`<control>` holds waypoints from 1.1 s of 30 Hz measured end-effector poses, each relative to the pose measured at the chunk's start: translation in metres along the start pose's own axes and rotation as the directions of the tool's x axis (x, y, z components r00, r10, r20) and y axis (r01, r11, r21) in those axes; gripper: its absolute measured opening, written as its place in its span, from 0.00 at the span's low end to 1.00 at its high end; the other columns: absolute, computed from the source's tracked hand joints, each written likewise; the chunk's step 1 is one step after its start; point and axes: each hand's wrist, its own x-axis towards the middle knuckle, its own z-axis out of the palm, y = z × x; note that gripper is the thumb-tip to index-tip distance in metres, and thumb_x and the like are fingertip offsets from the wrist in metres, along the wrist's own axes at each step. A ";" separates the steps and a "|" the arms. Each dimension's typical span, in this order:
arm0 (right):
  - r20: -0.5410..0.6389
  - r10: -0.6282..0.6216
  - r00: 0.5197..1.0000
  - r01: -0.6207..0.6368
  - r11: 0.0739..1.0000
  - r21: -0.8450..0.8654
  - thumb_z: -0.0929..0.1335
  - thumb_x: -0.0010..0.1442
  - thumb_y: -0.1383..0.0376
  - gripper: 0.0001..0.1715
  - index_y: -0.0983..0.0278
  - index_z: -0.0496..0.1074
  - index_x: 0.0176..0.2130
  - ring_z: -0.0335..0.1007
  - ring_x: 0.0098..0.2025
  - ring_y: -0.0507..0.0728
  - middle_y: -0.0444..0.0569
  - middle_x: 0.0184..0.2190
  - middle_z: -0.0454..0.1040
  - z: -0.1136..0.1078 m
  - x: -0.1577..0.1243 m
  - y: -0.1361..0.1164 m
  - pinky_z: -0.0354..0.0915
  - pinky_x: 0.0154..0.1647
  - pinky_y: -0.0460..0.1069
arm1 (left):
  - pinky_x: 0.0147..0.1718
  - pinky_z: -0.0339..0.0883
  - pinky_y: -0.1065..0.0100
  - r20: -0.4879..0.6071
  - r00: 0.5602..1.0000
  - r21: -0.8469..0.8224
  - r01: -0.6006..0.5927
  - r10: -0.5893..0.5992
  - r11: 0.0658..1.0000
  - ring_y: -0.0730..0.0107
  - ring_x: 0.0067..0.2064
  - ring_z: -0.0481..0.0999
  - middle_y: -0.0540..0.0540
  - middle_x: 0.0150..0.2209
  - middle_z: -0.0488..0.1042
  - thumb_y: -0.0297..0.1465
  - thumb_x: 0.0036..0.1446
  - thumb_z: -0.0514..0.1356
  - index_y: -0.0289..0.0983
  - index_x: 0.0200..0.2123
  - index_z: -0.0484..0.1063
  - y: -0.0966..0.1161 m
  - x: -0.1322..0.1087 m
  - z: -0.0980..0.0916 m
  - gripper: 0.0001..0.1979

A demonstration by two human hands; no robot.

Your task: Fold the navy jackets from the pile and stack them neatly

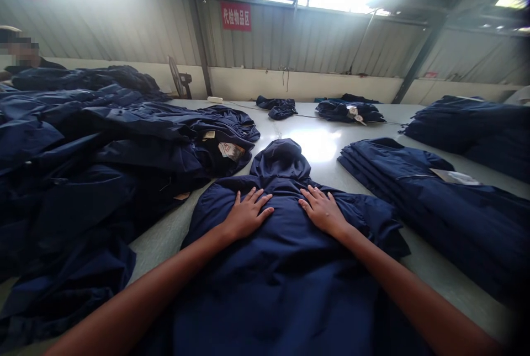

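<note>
A navy hooded jacket (277, 267) lies spread on the table before me, its hood (281, 158) pointing away from me. My left hand (247, 213) rests flat on the upper left of the jacket, fingers spread. On the upper right, my right hand (322, 210) lies flat as well, its fingers apart. Both palms touch the fabric just below the hood, and neither hand grips anything. One sleeve (383, 223) lies bunched at the jacket's right side. The jacket's lower end runs out of view at the bottom.
Loose navy jackets (103, 146) are heaped on the left, one showing a hang tag (231, 151). Folded jackets (414, 179) are stacked on the right, with another pile (476, 129) behind. Small bundles (350, 111) lie toward the table's (327, 143) far edge. A person (28, 55) is at far left.
</note>
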 end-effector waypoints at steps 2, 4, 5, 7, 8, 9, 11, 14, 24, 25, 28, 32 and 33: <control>-0.011 -0.002 1.000 0.002 1.000 0.006 0.51 0.76 0.47 0.37 0.58 0.58 0.74 0.47 0.77 0.66 0.54 0.76 0.53 0.000 0.000 0.000 0.46 0.73 0.71 | 0.70 0.38 0.28 0.000 1.000 0.002 -0.004 0.004 1.000 0.49 0.78 0.46 0.45 0.76 0.54 0.54 0.74 0.41 0.50 0.73 0.57 0.000 0.000 0.001 0.32; -0.011 0.000 1.000 0.000 1.000 0.008 0.51 0.76 0.47 0.37 0.59 0.58 0.74 0.47 0.77 0.66 0.54 0.76 0.53 0.000 0.000 0.001 0.46 0.73 0.71 | 0.70 0.38 0.27 0.000 1.000 0.000 -0.010 0.010 1.000 0.47 0.77 0.46 0.45 0.76 0.54 0.54 0.74 0.41 0.50 0.73 0.58 0.000 0.001 0.001 0.32; -0.005 0.002 1.000 -0.002 1.000 0.006 0.51 0.76 0.47 0.37 0.59 0.58 0.74 0.47 0.77 0.66 0.54 0.76 0.53 -0.001 -0.001 0.001 0.46 0.73 0.70 | 0.70 0.38 0.28 -0.001 1.000 -0.003 -0.012 0.012 1.000 0.47 0.77 0.46 0.44 0.76 0.54 0.54 0.74 0.41 0.50 0.73 0.58 0.000 0.001 0.001 0.32; 0.006 0.004 1.000 -0.004 1.000 0.004 0.51 0.76 0.47 0.37 0.59 0.57 0.74 0.47 0.77 0.66 0.54 0.76 0.53 -0.001 -0.001 0.000 0.45 0.73 0.70 | 0.70 0.39 0.28 -0.005 1.000 -0.005 -0.015 0.015 1.000 0.47 0.77 0.47 0.44 0.76 0.55 0.54 0.74 0.42 0.50 0.73 0.59 0.000 0.001 0.001 0.32; 0.010 0.004 1.000 -0.004 1.000 0.004 0.51 0.76 0.47 0.37 0.58 0.57 0.74 0.47 0.77 0.66 0.54 0.76 0.53 -0.002 -0.001 0.000 0.45 0.73 0.70 | 0.70 0.39 0.28 -0.007 1.000 -0.005 -0.015 0.015 1.000 0.46 0.77 0.47 0.44 0.76 0.55 0.54 0.74 0.42 0.50 0.73 0.59 0.000 0.001 0.001 0.31; 0.012 0.002 1.000 -0.003 1.000 0.004 0.51 0.76 0.47 0.37 0.58 0.57 0.74 0.47 0.77 0.65 0.54 0.76 0.53 -0.002 -0.001 0.000 0.45 0.73 0.69 | 0.70 0.39 0.28 -0.009 1.000 -0.004 -0.014 0.014 1.000 0.46 0.77 0.47 0.44 0.75 0.55 0.53 0.74 0.42 0.50 0.72 0.59 0.000 0.001 0.001 0.31; 0.010 0.001 1.000 -0.001 1.000 0.004 0.51 0.77 0.47 0.37 0.58 0.57 0.74 0.47 0.77 0.66 0.54 0.76 0.53 -0.003 -0.001 0.000 0.45 0.74 0.69 | 0.70 0.39 0.29 -0.012 1.000 -0.001 -0.011 0.011 1.000 0.47 0.77 0.47 0.44 0.76 0.55 0.53 0.74 0.42 0.50 0.72 0.60 0.000 0.001 0.002 0.31; 0.010 0.006 1.000 -0.006 1.000 0.000 0.51 0.77 0.47 0.37 0.58 0.57 0.74 0.46 0.77 0.66 0.53 0.76 0.52 -0.003 -0.001 0.000 0.45 0.73 0.70 | 0.70 0.39 0.29 -0.015 1.000 0.001 -0.009 0.009 1.000 0.46 0.77 0.47 0.45 0.76 0.55 0.53 0.74 0.42 0.51 0.72 0.60 0.000 0.002 0.003 0.31; 0.002 -0.004 1.000 0.004 1.000 0.007 0.51 0.77 0.46 0.37 0.57 0.57 0.74 0.46 0.77 0.67 0.53 0.76 0.52 -0.002 0.000 0.002 0.45 0.73 0.70 | 0.71 0.35 0.30 -0.166 0.972 0.038 -0.162 0.166 0.986 0.45 0.76 0.51 0.41 0.76 0.53 0.45 0.76 0.45 0.46 0.70 0.64 0.006 -0.002 -0.002 0.27; 0.003 -0.005 1.000 0.005 1.000 0.006 0.51 0.77 0.46 0.37 0.57 0.58 0.74 0.46 0.77 0.67 0.53 0.76 0.53 -0.003 0.000 0.002 0.45 0.73 0.71 | 0.72 0.32 0.33 -0.191 0.949 0.046 -0.245 0.250 0.968 0.46 0.76 0.51 0.43 0.76 0.53 0.44 0.76 0.47 0.47 0.69 0.66 0.008 -0.004 -0.004 0.25; -0.006 -0.001 1.000 0.001 1.000 0.008 0.51 0.77 0.47 0.36 0.57 0.59 0.74 0.48 0.76 0.67 0.53 0.76 0.54 -0.004 -0.001 0.001 0.48 0.73 0.71 | 0.73 0.30 0.36 -0.127 0.904 0.015 -0.410 0.408 0.912 0.49 0.76 0.53 0.47 0.73 0.61 0.46 0.74 0.50 0.51 0.68 0.68 0.013 -0.008 -0.005 0.23; -0.017 -0.005 1.000 0.005 1.000 0.008 0.52 0.77 0.48 0.35 0.58 0.60 0.73 0.49 0.76 0.67 0.54 0.75 0.55 -0.001 0.000 0.001 0.49 0.72 0.71 | 0.73 0.39 0.39 -0.034 0.928 -0.072 -0.373 0.371 0.925 0.51 0.74 0.58 0.48 0.71 0.65 0.49 0.74 0.50 0.53 0.68 0.67 0.013 -0.008 -0.001 0.24; -0.022 -0.011 1.000 0.011 1.000 0.007 0.52 0.77 0.48 0.35 0.58 0.60 0.73 0.50 0.76 0.67 0.54 0.75 0.56 0.000 0.001 0.002 0.50 0.72 0.70 | 0.73 0.40 0.39 -0.036 0.929 -0.076 -0.371 0.370 0.925 0.51 0.74 0.58 0.48 0.72 0.64 0.49 0.74 0.50 0.54 0.68 0.67 0.013 -0.008 0.000 0.25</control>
